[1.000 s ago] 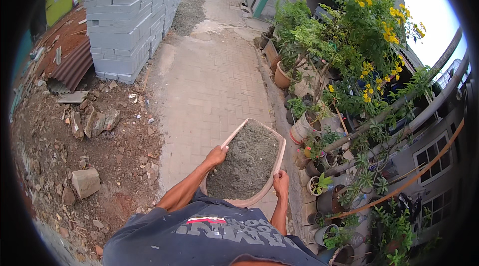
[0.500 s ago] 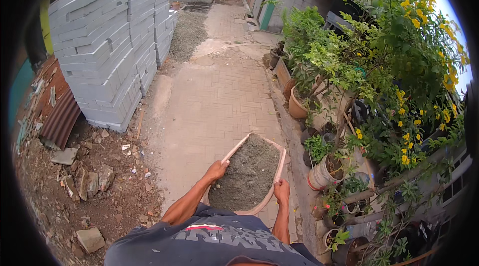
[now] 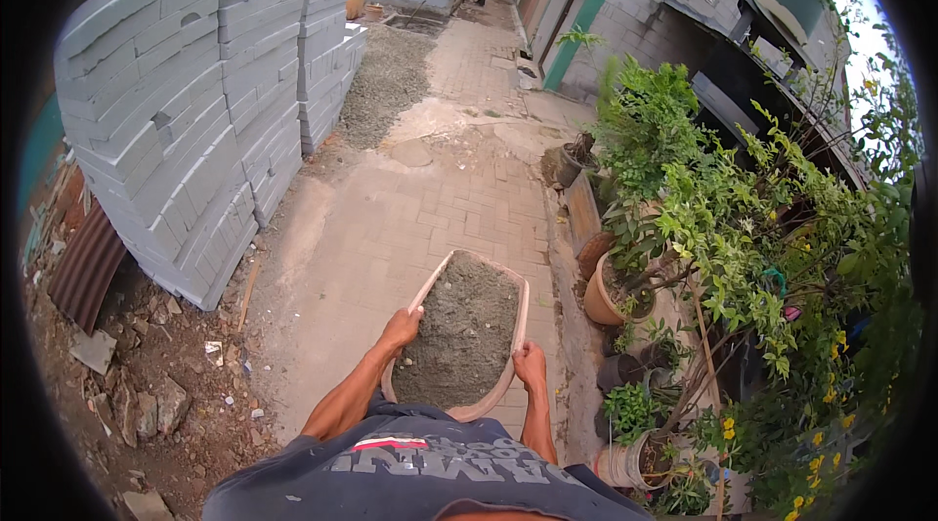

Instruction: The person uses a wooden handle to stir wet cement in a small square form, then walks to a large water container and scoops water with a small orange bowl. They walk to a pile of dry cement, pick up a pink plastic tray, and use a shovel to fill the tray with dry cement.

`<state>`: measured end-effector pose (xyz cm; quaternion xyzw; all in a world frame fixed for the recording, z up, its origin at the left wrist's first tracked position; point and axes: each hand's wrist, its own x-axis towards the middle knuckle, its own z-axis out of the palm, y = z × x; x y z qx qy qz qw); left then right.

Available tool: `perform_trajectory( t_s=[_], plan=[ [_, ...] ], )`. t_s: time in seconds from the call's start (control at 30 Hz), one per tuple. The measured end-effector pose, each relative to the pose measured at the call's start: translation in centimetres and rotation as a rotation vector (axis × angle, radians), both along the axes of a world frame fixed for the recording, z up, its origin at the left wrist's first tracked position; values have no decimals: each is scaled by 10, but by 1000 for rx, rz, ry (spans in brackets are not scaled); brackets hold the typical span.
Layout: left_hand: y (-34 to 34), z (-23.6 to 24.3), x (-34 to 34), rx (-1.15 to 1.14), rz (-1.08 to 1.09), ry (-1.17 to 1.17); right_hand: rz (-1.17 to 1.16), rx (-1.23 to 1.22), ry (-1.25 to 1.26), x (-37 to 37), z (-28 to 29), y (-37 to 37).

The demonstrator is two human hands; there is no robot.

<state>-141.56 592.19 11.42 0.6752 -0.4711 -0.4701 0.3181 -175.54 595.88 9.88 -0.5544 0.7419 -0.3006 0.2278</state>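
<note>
We see a smooth, matt pinkish plastic-looking pan (image 3: pixel 517 325) filled with coarse, grainy grey sand (image 3: pixel 459 330). The path (image 3: pixel 430 218) is rough brick paving dusted with sand. Stacked blocks (image 3: pixel 195 101) look like matt grey concrete. A corrugated metal sheet (image 3: pixel 86 262) appears rusty. One plant pot (image 3: pixel 598 304) looks like unglazed clay.

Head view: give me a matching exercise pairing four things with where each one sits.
Things:
1. tan oval pan of grey sand
2. stack of grey concrete blocks
3. terracotta plant pot
4. rusty corrugated metal sheet

Places:
A. far left, on the dirt
B. between both hands
C. left of the path
D. right of the pan

Pairs: 1-B, 2-C, 3-D, 4-A
</note>
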Motion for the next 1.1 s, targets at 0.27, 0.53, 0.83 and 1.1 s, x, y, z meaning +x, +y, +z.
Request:
perform_trajectory(
  t_s=[0.27, 0.53, 0.83, 1.1],
  plan=[
    [-298, 49, -24, -47, -87, 66, -179, -11, -324, -21, 16, -257],
    [-561, -5, -60, -40, -185, -27, -149, -9, -134, -52, -19, -545],
    [-797, 18, -62, 80, -14, 49, 2, 126, -62, -69, -14, -828],
    [-1067, -33, -69, -35, 26, 76, 15, 41, 54, -68, -47, -1093]
  ],
)
